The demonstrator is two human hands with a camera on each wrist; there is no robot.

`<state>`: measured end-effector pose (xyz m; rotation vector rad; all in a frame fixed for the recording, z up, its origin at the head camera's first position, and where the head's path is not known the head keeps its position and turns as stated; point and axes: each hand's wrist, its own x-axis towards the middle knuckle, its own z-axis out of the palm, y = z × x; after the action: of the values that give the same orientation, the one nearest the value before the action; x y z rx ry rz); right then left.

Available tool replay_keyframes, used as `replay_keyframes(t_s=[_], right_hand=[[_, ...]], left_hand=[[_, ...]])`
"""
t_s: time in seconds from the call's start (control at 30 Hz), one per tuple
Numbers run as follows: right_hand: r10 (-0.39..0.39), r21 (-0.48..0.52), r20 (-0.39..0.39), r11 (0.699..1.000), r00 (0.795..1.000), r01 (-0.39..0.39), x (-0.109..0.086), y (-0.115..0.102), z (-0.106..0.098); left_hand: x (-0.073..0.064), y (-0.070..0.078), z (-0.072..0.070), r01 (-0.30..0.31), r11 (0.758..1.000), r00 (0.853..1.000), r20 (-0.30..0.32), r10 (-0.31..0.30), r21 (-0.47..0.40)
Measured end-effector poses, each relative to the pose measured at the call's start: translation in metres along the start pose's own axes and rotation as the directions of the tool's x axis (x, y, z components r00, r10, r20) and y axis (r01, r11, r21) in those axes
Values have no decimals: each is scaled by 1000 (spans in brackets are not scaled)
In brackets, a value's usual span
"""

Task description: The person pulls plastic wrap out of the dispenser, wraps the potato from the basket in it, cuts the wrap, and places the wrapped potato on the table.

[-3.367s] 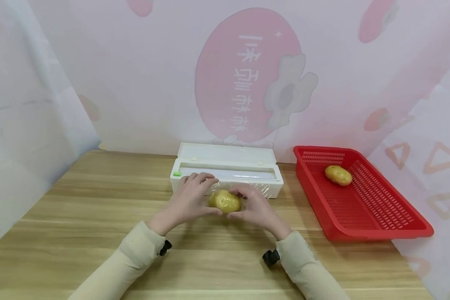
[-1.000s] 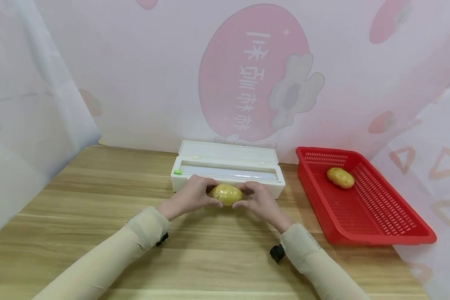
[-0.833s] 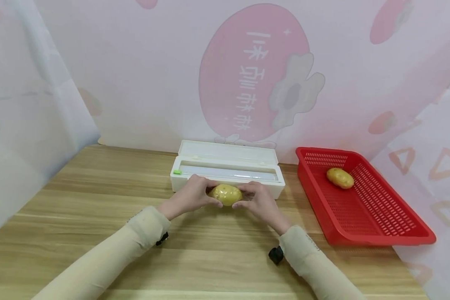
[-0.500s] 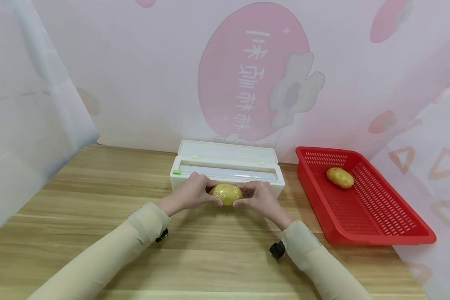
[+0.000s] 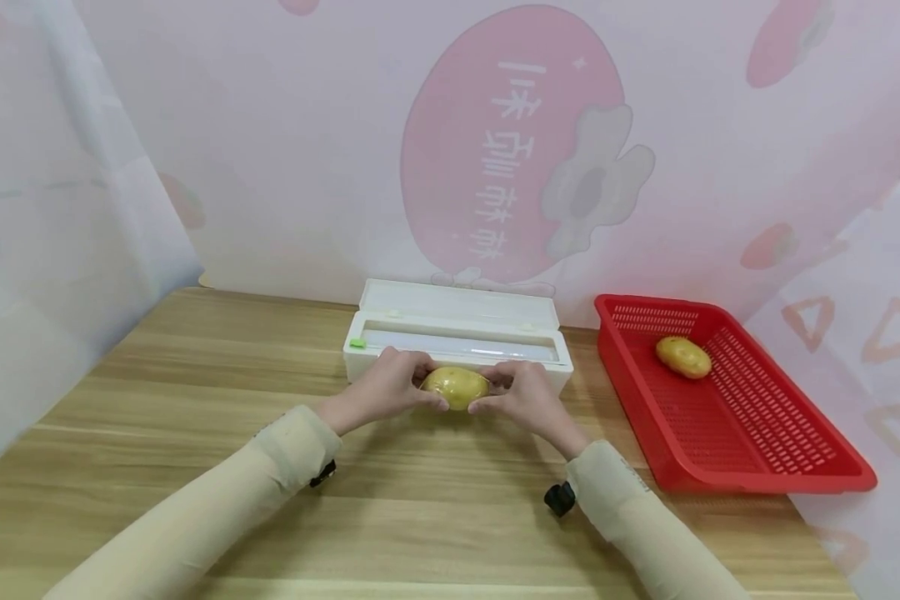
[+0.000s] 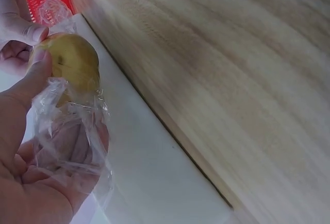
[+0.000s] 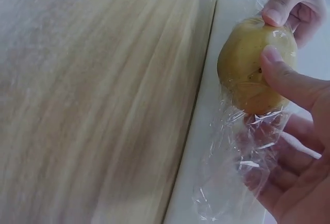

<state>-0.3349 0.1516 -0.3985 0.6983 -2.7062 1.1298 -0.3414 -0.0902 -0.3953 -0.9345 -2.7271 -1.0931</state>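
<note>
A yellow potato is held between both hands, in front of the white box. My left hand grips its left end, with the thumb on the near side. At the other end my right hand pinches it the same way. Clear plastic wrap covers the potato and hangs loose in crumpled folds by the left palm. More loose wrap trails beside the right fingers in the right wrist view. Behind the hands, the white cling film box stands with its lid raised and a roll inside.
A red plastic basket stands at the right with a second potato in it. The box carries a green slider at its left end. A printed cloth rises behind the wooden table.
Since the oldest frame, both hands have closed in on the potato's ends and moved slightly away from the body with it. Over the last second, hands and potato have barely moved.
</note>
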Motion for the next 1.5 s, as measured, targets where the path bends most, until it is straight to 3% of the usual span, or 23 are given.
replay_keyframes(t_s=[0.17,0.43,0.8,1.2,1.5], right_hand=[[-31,-77,21,997,999,33,-1,-3,-1],[-38,1,88,999,995,38,-1,-5,-3],[-7,50,147,999,989,0,5,-5,-6],[8,-73,154,997,988,3,7,3,2],[-1,-56,186,998,983,12,7,5,3]], left_hand=[[0,1,-3,-35,997,999,24,34,69],[0,0,-5,-66,990,997,47,61,122],[3,0,-8,-53,990,997,66,45,128],[3,-4,-5,-89,987,991,110,75,134],[1,-8,-5,-74,994,992,111,65,81]])
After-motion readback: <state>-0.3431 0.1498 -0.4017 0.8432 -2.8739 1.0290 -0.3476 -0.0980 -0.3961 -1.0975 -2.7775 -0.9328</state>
